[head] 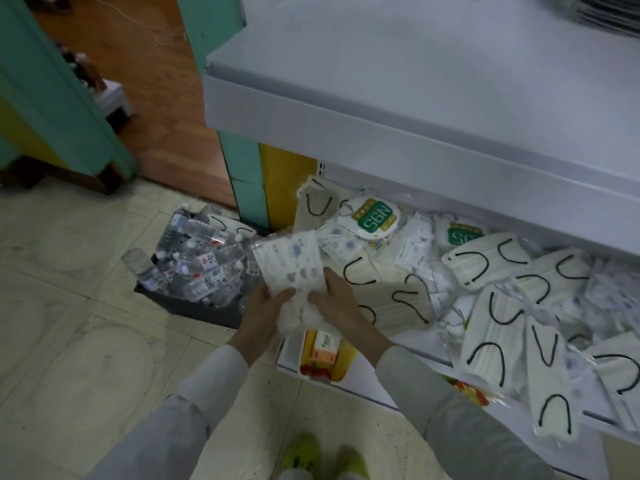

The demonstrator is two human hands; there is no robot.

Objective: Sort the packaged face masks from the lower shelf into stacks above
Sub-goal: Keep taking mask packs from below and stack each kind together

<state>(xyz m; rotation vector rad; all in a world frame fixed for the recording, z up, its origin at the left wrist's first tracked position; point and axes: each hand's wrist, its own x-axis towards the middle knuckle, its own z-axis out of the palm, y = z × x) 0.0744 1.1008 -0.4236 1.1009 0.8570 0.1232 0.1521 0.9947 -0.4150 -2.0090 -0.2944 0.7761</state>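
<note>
Both hands hold a small stack of clear-wrapped white masks with a blue-grey print (290,268) in front of the lower shelf. My left hand (264,308) grips its lower left edge and my right hand (334,299) grips its lower right edge. Across the lower shelf (408,351) lies a loose heap of packs: cream masks with black ear loops (401,299), round N95 packs with a green label (374,219), and more printed ones. The upper shelf (433,81) is a white surface above, with a dark stack (613,10) at its far right corner.
A dark bin full of plastic water bottles (194,261) stands on the tiled floor left of the shelf. An orange and yellow box (323,351) sits below my hands. A teal door frame (59,98) and wooden floor are at the back left. My yellow-green shoes (322,459) show below.
</note>
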